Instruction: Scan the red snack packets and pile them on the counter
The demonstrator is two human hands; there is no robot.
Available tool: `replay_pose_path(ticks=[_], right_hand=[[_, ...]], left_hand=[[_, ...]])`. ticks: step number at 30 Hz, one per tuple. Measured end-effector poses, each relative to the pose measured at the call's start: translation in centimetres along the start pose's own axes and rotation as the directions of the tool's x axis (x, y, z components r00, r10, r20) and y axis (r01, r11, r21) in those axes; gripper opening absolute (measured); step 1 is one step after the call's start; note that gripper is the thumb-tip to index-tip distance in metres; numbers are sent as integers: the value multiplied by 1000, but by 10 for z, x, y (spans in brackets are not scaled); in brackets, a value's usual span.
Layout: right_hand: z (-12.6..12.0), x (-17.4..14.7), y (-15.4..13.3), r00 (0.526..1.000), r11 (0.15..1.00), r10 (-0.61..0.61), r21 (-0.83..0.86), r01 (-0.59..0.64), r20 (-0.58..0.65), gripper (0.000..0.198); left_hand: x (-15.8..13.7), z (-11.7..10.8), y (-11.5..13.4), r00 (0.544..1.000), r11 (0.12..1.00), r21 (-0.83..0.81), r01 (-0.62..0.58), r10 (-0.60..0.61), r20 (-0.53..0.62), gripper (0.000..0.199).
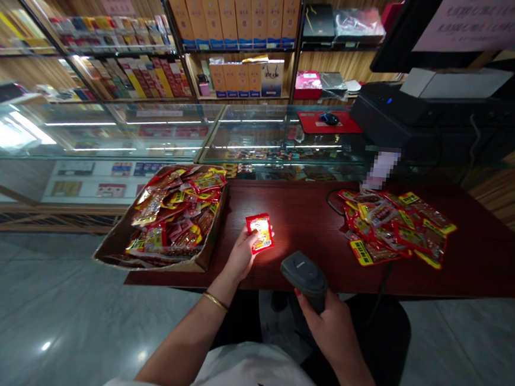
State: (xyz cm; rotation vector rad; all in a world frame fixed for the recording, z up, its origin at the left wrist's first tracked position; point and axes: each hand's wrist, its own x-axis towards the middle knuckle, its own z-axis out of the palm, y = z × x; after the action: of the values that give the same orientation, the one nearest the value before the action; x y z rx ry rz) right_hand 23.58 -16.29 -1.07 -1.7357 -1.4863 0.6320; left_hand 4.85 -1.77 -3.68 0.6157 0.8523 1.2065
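Note:
My left hand [241, 256] is closed on a small red and yellow snack packet [263, 236], held up over the front of the dark red table. A bright patch of light falls on the packet's face. My right hand [330, 320] grips a dark grey barcode scanner [307, 274], its head turned toward the packet from the right. Left of my hands, a cardboard box [198, 264] is filled with similar red and yellow packets. On the right part of the table lies a loose pile of packets [393, 224].
The dark red table [301, 202] meets a glass display counter [253, 133] behind. A computer mouse [329, 119] rests on a red mat. At the back right stands a black checkout machine [424, 120] with a screen. The scanner's cable hangs near a black stool [389, 334].

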Motion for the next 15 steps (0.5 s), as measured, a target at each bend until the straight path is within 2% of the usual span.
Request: replay_pose_path(ticks=[8, 15], right_hand=[[1, 1, 1, 1000, 1000, 20, -3, -20, 18, 31], [-4, 0, 0, 999, 999, 16, 40, -14, -40, 27]], left_hand=[[0, -5, 2, 1000, 1000, -11, 3, -3, 22, 50], [2, 9, 8, 999, 998, -58, 26, -28, -33, 38]])
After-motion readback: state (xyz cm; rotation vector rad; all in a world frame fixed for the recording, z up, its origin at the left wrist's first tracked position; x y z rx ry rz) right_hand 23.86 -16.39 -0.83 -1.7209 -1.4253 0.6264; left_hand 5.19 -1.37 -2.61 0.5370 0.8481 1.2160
